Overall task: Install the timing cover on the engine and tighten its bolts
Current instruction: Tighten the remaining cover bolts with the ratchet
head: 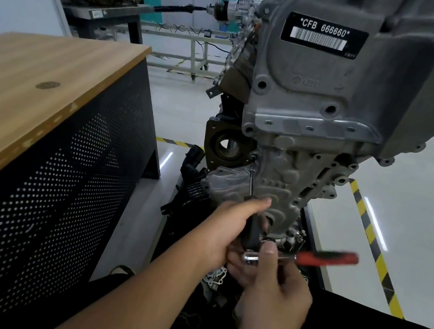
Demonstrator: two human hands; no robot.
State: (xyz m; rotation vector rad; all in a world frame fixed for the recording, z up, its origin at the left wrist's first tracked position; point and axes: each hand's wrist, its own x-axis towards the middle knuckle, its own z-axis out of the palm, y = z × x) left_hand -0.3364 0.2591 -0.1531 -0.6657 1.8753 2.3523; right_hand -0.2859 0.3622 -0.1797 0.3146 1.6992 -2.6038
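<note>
A wood-topped counter [53, 73] with a black perforated metal side stood well to the left of the fingers, its top bare apart from a round inlaid disc, and behind it the glossy pale floor [415, 226] ran back to white double doors and a teal-banded wall. Yellow-and-black hazard tape [371, 233] edged the floor just right of the hands. The left hand [223, 231] had its fingers curled around the black handle of a driver tool [250, 224], whose thin shaft ran upward and slightly left from the fingers, its tip seated at a bolt [253, 157] on the left edge of the timing cover [284, 181]. That grey cast cover sat upright on the engine [324, 81] directly above both hands, its long axis vertical, below a black label reading CFB 666660. The right hand [273, 285], just beside the left and touching it, gripped the chrome head of a ratchet [309, 258], whose red handle pointed right, blurred.
</note>
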